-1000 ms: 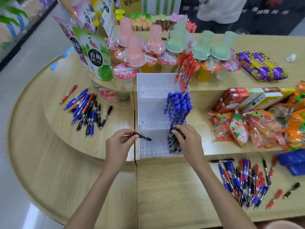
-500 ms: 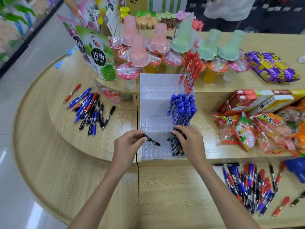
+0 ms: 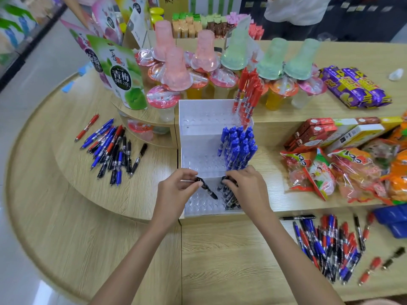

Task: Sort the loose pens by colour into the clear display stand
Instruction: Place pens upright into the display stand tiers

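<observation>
The clear stepped display stand [image 3: 198,133] sits in the middle of the wooden counter. Red pens [image 3: 248,93] fill its top row, blue pens [image 3: 239,146] the middle row, black pens [image 3: 231,198] the front row at the right. My left hand [image 3: 176,190] pinches a black pen [image 3: 207,188] that slants down toward the front row's holes. My right hand [image 3: 244,186] rests over the standing black pens, fingertips on one of them. Loose mixed pens lie in a left pile [image 3: 110,148] and a right pile [image 3: 328,245].
Jelly cups [image 3: 176,71] and green pouches [image 3: 123,73] stand behind the stand. Snack bags [image 3: 343,172] and boxes [image 3: 317,133] lie at the right, with a blue tub [image 3: 394,219] at the edge. A person stands beyond the counter [image 3: 295,14].
My left hand has brought the black pen rightward and tipped it lower over the front row. My right hand stays on the black pens.
</observation>
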